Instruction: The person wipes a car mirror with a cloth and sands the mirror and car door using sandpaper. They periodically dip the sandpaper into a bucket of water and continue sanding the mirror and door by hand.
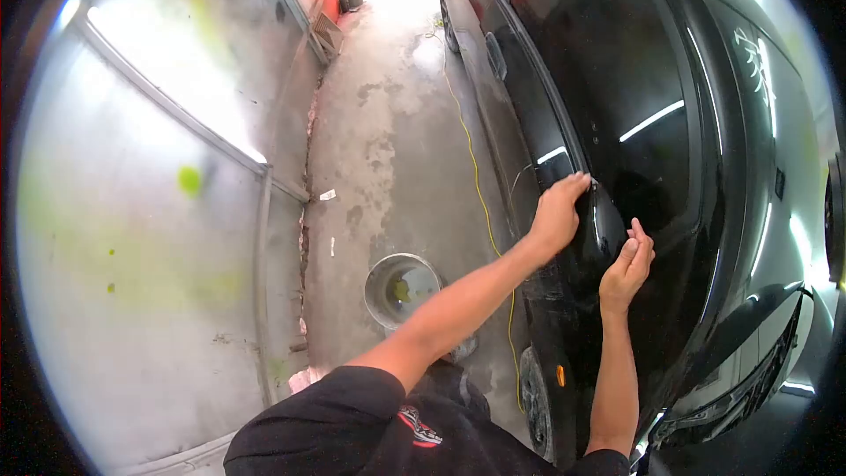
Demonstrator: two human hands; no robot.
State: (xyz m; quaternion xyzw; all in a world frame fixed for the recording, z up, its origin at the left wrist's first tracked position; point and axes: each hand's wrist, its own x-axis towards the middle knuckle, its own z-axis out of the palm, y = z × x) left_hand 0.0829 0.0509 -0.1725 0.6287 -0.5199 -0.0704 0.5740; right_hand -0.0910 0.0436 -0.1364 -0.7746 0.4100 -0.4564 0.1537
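Black mirror sits between left fingers and right fingers, grip unclear, yellow cord and bucket occupying the floor.

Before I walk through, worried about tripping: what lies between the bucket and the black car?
In the head view, a yellow cord runs along the floor between the bucket and the car; the left forearm reaches across above it.

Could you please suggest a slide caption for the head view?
Left hand and right hand at the side mirror of a black car, a bucket standing on the floor.
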